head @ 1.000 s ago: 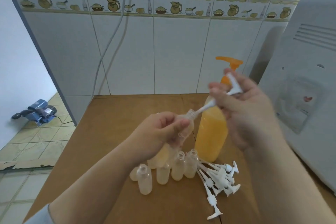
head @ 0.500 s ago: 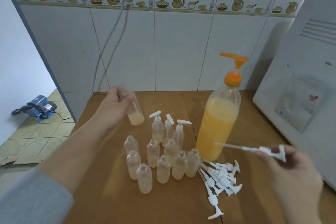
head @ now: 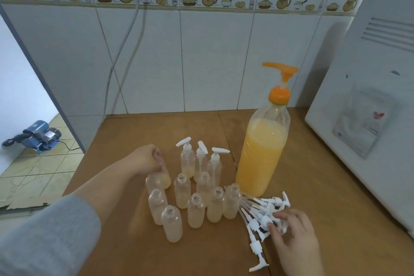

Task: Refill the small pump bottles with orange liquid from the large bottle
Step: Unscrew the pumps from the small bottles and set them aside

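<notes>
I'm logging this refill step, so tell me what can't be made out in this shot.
- Head view: the small bottle under the left hand; fingers cover its neck.
- Head view: whether the right hand grips a pump in the pump pile; fingertips blurred.
- Head view: the white appliance, cut off at the right edge.

A tall clear large bottle (head: 262, 154) with an orange pump top stands upright on the brown worktop (head: 313, 186), about two-thirds full of orange liquid. To its left cluster small clear bottles: three capped bottles (head: 201, 161) with white pumps behind, uncapped bottles (head: 195, 199) in front. Loose white pump heads (head: 259, 215) lie heaped just right of them.
</notes>
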Demonstrator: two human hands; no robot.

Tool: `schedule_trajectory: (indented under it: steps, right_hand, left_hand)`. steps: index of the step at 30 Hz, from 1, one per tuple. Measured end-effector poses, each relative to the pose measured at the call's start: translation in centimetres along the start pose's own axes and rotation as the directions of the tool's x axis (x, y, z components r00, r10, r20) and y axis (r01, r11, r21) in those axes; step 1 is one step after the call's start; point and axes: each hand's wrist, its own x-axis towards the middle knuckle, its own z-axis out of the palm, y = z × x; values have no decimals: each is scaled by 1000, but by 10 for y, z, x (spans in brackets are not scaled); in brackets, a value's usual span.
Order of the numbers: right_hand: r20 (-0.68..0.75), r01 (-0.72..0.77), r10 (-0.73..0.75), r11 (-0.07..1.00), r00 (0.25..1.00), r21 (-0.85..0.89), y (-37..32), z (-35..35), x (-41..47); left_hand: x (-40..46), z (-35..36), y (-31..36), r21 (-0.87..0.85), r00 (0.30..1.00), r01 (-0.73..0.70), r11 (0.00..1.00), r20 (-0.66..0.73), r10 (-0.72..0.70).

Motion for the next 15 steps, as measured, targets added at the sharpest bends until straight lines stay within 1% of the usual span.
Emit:
schedule_trajectory:
  steps: [4, 7, 8, 11, 13, 15]
  right_hand:
    - [24, 46, -45, 998, 999, -39, 2, 5, 1]
    - [48, 64, -62, 998, 997, -28, 6, 8, 0]
    - [60, 81, -79, 996, 995, -33, 6, 9, 0]
    - [98, 136, -130, 989, 987, -56, 8, 10, -3]
    - [122, 127, -120, 991, 985, -52, 8, 8, -4]
    - [128, 101, -95, 994, 987, -45, 8, 5, -4]
  left_hand:
    - [2, 2, 7, 78, 999, -18, 997, 50, 14]
    - [7, 5, 10, 54, 999, -48, 997, 23, 47]
    - [8, 7, 13, 70, 998, -69, 995, 8, 68]
    - [12, 8, 28, 198, 993, -108, 974, -22, 115]
    - [15, 5, 39, 278, 995, -101, 955, 9, 103]
    - [20, 3, 46, 293, 993, -114, 949, 63, 100]
